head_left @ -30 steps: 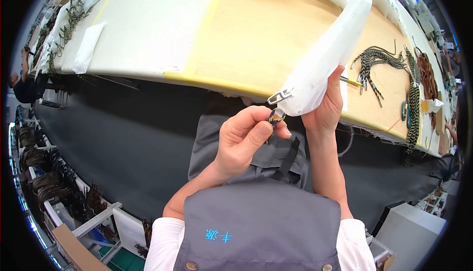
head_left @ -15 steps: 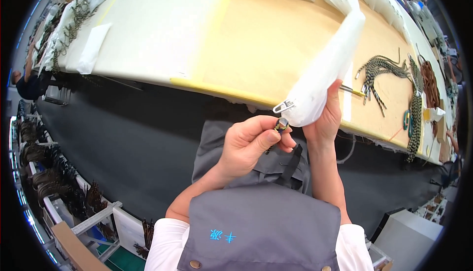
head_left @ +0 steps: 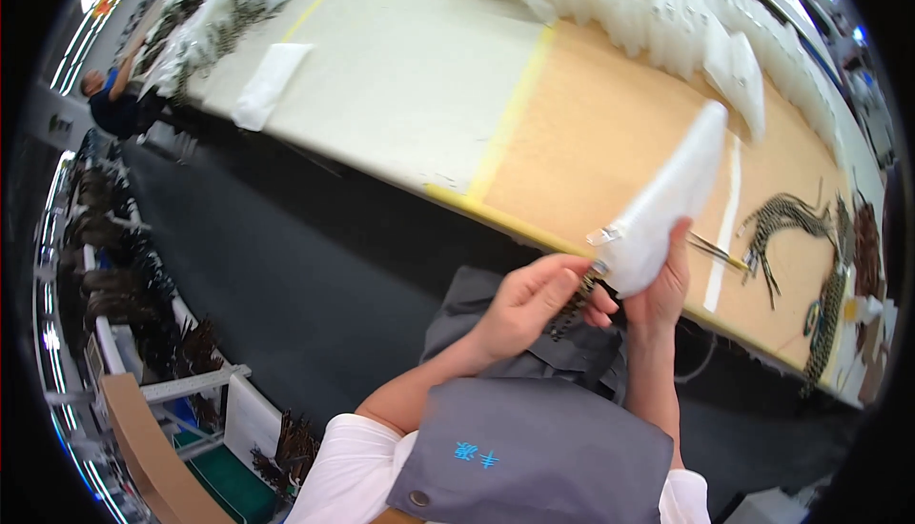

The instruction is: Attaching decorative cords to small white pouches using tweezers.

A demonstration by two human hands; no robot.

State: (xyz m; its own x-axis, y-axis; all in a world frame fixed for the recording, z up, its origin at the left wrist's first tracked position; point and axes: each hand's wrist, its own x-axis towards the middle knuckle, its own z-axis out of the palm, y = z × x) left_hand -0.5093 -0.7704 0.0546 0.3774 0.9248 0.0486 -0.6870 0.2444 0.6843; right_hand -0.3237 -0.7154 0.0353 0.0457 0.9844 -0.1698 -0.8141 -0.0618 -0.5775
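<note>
My left hand (head_left: pixel 529 307) is closed, pinching a black-and-tan patterned cord (head_left: pixel 574 307) near its shiny end. The rest of the cord hangs below the fingers. My right hand (head_left: pixel 660 284) is wrapped around the lower part of a long white tapering pouch (head_left: pixel 672 195), held slanting above the front edge of the table. A small silvery metal clip (head_left: pixel 605 235) sits at the pouch's near end, just above the cord's shiny end. Whether cord and pouch are joined there, I cannot tell.
Many similar white pouches (head_left: pixel 658 19) line the table's (head_left: pixel 381 76) far side. Patterned cords (head_left: pixel 786 219) lie at right, near a thin tool with a yellow tip (head_left: pixel 734 260). One flat white packet (head_left: pixel 272 86) lies at left. A person (head_left: pixel 114 105) stands far left; racks (head_left: pixel 200 383) stand lower left.
The view has turned, so table and hands sit further right and lower. More of the cord now shows below my left fingers. Both hands keep their holds.
</note>
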